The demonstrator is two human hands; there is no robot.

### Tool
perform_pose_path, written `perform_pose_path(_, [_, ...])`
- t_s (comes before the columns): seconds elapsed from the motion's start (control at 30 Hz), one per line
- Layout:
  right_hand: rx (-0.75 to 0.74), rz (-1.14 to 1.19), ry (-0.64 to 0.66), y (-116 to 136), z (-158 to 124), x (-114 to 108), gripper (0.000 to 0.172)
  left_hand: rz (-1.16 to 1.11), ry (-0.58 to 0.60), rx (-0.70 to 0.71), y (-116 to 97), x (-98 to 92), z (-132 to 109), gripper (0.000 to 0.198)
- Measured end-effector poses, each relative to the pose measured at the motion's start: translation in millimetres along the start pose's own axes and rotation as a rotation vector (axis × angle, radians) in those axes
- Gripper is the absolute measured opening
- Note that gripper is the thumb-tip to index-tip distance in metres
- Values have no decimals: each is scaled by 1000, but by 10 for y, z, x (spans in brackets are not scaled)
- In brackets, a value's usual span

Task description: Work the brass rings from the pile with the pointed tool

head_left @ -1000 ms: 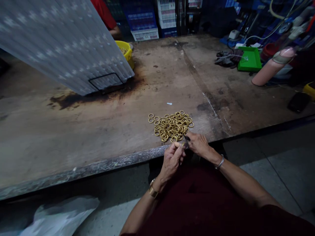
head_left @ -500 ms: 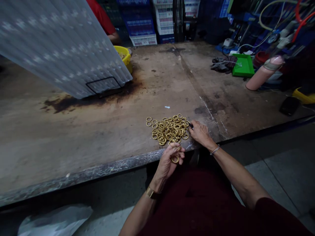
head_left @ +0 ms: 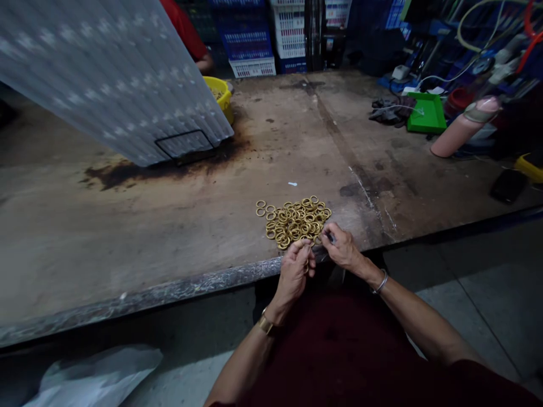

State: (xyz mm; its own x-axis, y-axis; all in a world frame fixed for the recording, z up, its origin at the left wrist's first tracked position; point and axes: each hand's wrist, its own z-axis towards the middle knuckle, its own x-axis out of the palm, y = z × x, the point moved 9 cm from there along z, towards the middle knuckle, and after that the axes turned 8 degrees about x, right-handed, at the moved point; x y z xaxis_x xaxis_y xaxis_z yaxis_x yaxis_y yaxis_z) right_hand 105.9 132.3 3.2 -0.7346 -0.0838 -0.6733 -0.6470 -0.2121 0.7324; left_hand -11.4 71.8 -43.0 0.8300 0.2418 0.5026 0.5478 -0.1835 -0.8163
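Note:
A heap of brass-coloured rings (head_left: 292,221) lies near the front edge of the worktable (head_left: 190,226). My left hand (head_left: 294,268) is closed at the near side of the heap, with a brass ring (head_left: 306,267) partly showing between its fingers. Just right of it, my right hand (head_left: 343,249) pinches a small dark object (head_left: 331,238) whose kind I cannot make out. Its fingertips are by a ring (head_left: 317,240) at the heap's near right edge; whether they grip that ring is unclear.
A tilted translucent ribbed panel (head_left: 127,85) stands at the left, beside a yellow tub (head_left: 224,102). Behind it shows a co-worker's red sleeve (head_left: 184,28). A green tray (head_left: 426,113) and a pink cylinder (head_left: 462,130) sit at the right. Crates (head_left: 250,45) are stacked behind.
My right hand has moved from the heap's right side toward me, close to my left hand. My left hand has turned, and its ring shows less. The view has shifted slightly.

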Motion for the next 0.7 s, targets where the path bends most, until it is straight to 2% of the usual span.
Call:
perform_pose_path(0.2, [8, 194, 88, 167, -73, 123, 12, 112, -32, 42, 0, -100, 34, 44])
perform_pose_path(0.37, [70, 279, 169, 145, -49, 191, 14, 63, -34, 15, -15, -103, 15, 43])
perform_pose_path(0.47, [138, 377, 192, 89, -35, 225, 14, 120, -4, 33, -37, -99, -8, 39])
perform_pose_path(0.57, [250, 480, 234, 11, -27, 275, 13, 275, -16, 175, -141, -148, -18, 36])
perform_pose_path(0.63, [330, 528, 274, -32, -36, 308, 13, 412, -9, 342, -260, -153, -29, 34])
perform_pose_path(0.7, [395, 564, 300, -59, -54, 324, 14, 549, 57, 513, -362, -92, -50, 28])
